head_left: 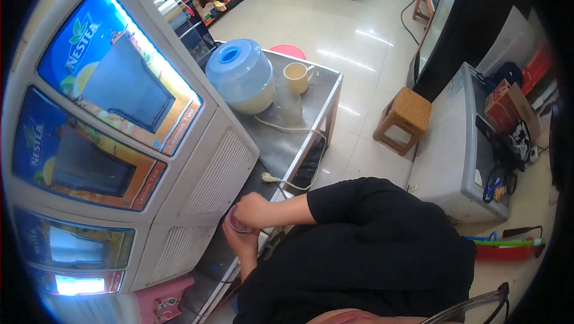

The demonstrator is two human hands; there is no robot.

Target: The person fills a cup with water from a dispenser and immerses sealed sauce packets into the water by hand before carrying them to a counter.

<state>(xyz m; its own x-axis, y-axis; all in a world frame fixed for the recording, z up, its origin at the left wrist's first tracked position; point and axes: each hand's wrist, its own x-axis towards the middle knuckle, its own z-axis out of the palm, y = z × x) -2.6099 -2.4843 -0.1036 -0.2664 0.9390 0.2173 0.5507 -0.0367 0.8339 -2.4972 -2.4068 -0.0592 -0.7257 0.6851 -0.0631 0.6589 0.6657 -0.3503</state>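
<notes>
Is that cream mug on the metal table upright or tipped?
Upright: the mug stands on the table, open rim up, handle to the side.

Above a grey metal surface (269, 147), the left hand (241, 245) grips a partly hidden pinkish round object (237, 223), the right hand (254, 209) over it; beside them stands a white NESTEA dispenser (134, 144), and farther along a translucent blue rounded plastic container (240, 75) and a cream plastic mug (295, 78)
</notes>
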